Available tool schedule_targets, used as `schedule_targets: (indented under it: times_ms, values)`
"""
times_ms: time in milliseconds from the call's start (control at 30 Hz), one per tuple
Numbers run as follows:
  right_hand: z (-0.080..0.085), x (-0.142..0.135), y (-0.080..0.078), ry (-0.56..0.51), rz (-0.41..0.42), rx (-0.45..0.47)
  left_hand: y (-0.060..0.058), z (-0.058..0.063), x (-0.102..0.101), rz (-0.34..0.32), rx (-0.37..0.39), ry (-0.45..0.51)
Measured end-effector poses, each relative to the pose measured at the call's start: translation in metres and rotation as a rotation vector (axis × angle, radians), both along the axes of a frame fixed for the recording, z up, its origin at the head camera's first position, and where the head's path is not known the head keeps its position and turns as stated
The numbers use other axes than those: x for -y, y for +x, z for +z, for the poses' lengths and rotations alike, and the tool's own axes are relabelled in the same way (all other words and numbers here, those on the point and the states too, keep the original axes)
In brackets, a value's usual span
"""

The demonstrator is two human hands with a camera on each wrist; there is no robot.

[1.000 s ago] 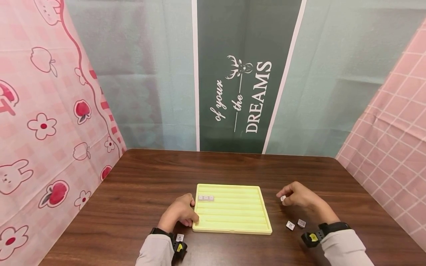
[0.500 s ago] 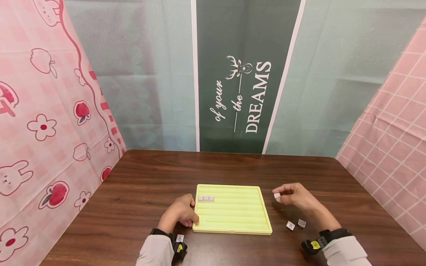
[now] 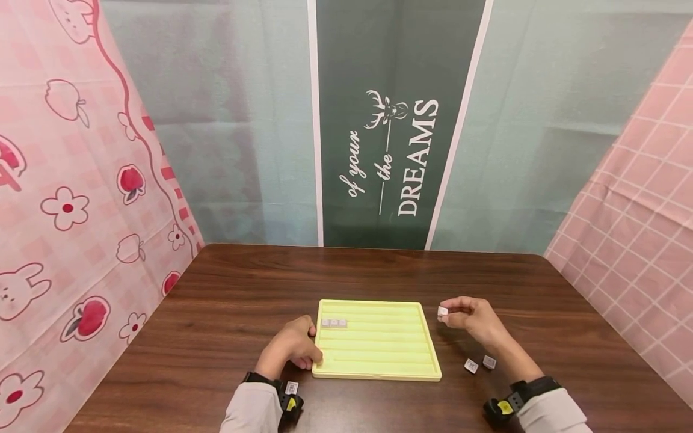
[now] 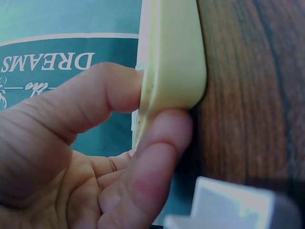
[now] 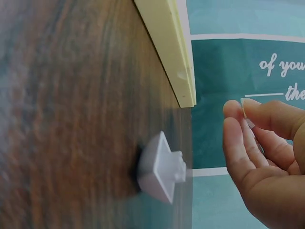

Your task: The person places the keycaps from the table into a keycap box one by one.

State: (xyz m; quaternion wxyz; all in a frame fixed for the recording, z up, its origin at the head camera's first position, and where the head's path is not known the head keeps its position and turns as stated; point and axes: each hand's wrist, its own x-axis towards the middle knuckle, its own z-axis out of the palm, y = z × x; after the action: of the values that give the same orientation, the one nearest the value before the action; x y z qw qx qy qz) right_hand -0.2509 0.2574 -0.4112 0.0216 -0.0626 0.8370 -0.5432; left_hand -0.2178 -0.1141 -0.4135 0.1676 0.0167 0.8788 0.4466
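Observation:
A yellow ridged tray (image 3: 384,344) lies flat on the table, and three pale keycaps (image 3: 334,323) sit side by side in one of its grooves at the left. My left hand (image 3: 293,343) grips the tray's left edge; in the left wrist view its thumb and a finger pinch the yellow rim (image 4: 178,57). Just right of the tray, above the table, my right hand (image 3: 477,319) pinches a white keycap (image 3: 443,312) between thumb and fingertips. From the right wrist, that keycap is mostly hidden by the fingers.
Two loose keycaps, one light (image 3: 471,365) and one greyer (image 3: 489,362), lie below the right hand. Another keycap (image 3: 292,388) lies beside the left wrist strap. The brown wooden table (image 3: 260,282) ends at a printed curtain (image 3: 260,150) behind.
My right hand has lifted the keycap and carried it left toward the tray, turning it between the fingers. The left hand and tray have stayed put.

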Motion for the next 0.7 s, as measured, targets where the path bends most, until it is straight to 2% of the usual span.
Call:
schedule_targets:
  times_ms: [200, 700]
  values:
    - [-0.0020, 0.0012, 0.0018, -0.013, 0.029, -0.012, 0.0002, 0.0005, 0.0003, 0.000, 0.001, 0.001]
    - [0.0001, 0.0033, 0.0027, 0.046, 0.014, 0.009, 0.0000, -0.0004, 0.0010, -0.004, -0.009, 0.006]
